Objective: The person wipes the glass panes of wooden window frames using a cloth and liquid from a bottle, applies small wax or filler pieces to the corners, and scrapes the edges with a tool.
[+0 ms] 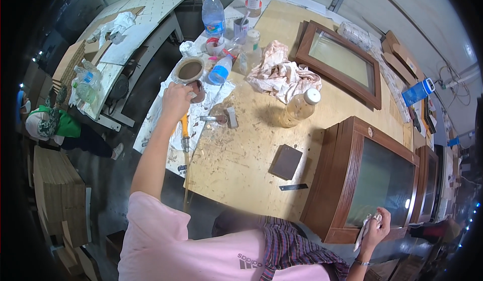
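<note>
My left hand [176, 99] reaches across the table to a small brown-stained cup [197, 92]. Its fingers are closed at the cup's edge, with a small pale piece at the fingertips whose kind I cannot make out. Just beyond stands a round tub [190, 70] of brown liquid. My right hand [376, 229] is closed around a crumpled white cloth [371, 223], at the lower edge of a brown wooden door with a glass panel [371, 183]. That door lies on top of a stack of similar frames.
A bottle of yellowish liquid [299, 109], a pinkish rag [282, 72], a dark sanding block [286, 161] and an orange-handled tool [184, 130] lie about the table [236, 165]. Another glazed door [342, 62] is behind. Several bottles stand farther back; a person [65, 125] is at far left.
</note>
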Demonstrator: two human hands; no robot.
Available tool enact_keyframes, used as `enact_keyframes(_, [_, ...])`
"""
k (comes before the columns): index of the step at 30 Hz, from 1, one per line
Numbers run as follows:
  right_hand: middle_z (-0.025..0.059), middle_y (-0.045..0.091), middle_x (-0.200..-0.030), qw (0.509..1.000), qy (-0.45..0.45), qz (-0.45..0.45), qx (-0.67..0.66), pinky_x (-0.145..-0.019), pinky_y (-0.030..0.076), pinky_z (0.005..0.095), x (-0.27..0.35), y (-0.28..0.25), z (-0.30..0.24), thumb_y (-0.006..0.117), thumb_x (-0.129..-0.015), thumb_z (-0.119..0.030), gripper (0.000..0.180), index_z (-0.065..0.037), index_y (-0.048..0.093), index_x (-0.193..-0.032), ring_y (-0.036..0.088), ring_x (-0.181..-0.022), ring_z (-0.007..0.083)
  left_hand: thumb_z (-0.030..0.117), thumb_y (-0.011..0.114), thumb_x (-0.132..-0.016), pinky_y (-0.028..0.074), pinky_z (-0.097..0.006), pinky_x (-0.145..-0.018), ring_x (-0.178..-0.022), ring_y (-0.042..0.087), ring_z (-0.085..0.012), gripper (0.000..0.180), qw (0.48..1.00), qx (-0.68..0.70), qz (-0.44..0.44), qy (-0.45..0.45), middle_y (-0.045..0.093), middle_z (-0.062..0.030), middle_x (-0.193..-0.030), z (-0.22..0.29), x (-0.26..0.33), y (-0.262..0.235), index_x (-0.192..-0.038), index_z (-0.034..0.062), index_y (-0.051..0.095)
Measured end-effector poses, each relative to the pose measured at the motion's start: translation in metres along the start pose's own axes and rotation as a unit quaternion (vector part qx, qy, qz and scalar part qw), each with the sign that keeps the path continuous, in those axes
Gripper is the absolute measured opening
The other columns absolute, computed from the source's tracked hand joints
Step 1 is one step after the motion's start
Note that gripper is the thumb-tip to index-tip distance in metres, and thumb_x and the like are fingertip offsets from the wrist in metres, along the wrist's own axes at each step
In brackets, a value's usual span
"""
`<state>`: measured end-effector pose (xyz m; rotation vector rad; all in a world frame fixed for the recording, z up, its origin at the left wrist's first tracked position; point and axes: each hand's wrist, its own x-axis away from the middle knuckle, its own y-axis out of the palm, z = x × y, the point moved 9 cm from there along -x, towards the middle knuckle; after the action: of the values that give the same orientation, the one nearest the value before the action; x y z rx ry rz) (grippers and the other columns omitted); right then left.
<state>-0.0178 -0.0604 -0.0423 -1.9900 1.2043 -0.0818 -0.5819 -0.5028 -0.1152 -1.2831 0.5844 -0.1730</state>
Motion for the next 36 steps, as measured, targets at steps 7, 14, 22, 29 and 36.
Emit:
enact_keyframes(7, [0.0104,0.063,-0.105,1.0,-0.008,0.006,0.007,-0.095,0.045,0.0314,0.003,-0.004,-0.003,0.05,-0.077,0.004,0.03,0.005,0.062,-0.105,0.059,-0.1,0.021,0.013,0.072,-0.078,0.048,-0.043,-0.085,-0.094,0.061,-0.0311,0.016,0.999,0.006,0.035,0.027,0.071,-0.01,-0.092,0.007,0.006,-0.01,-0.093,0.0101,0.076])
enact_keyframes(14, [0.0159,0.066,-0.101,0.999,-0.019,0.023,0.025,-0.086,0.05,0.0336,-0.007,-0.001,-0.015,0.053,-0.072,0.002,0.032,0.005,0.067,-0.101,0.064,-0.094,0.027,0.01,0.065,-0.093,0.046,-0.023,-0.063,-0.069,0.058,-0.0058,0.018,0.848,0.485,-0.124,-0.176,0.067,0.0,-0.078,0.026,0.04,0.029,-0.104,-0.0004,0.073])
enact_keyframes(22, [0.0145,0.064,-0.1,0.998,-0.014,0.03,0.055,-0.084,0.049,0.0316,-0.004,-0.004,-0.021,0.052,-0.072,0.002,0.031,0.005,0.065,-0.1,0.063,-0.092,0.025,-0.003,0.059,-0.092,0.053,-0.027,-0.086,-0.096,0.066,-0.015,0.027,0.689,0.677,-0.247,0.074,0.068,-0.0091,-0.111,0.32,0.035,-0.008,-0.118,-0.0026,0.067])
enact_keyframes(29, [0.0155,0.066,-0.1,0.996,-0.043,0.037,0.063,-0.078,0.051,0.037,-0.005,-0.007,-0.024,0.056,-0.07,0.0,0.029,0.001,0.066,-0.097,0.063,-0.088,0.0297,-0.011,0.058,-0.084,0.052,-0.036,-0.09,-0.105,0.063,-0.0305,0.036,0.813,0.473,-0.051,0.335,0.062,-0.0138,-0.112,0.416,-0.013,-0.024,-0.117,-0.0006,0.065])
enact_keyframes(36, [0.0171,0.065,-0.101,0.996,-0.037,0.023,0.077,-0.084,0.051,0.0354,-0.008,-0.007,-0.023,0.054,-0.071,0.0,0.03,0.004,0.065,-0.099,0.063,-0.092,0.0296,-0.013,0.052,-0.081,0.052,-0.041,-0.089,-0.104,0.062,-0.0341,0.034,0.808,0.439,-0.062,0.389,0.063,-0.014,-0.109,0.442,-0.019,-0.011,-0.11,-0.0002,0.065])
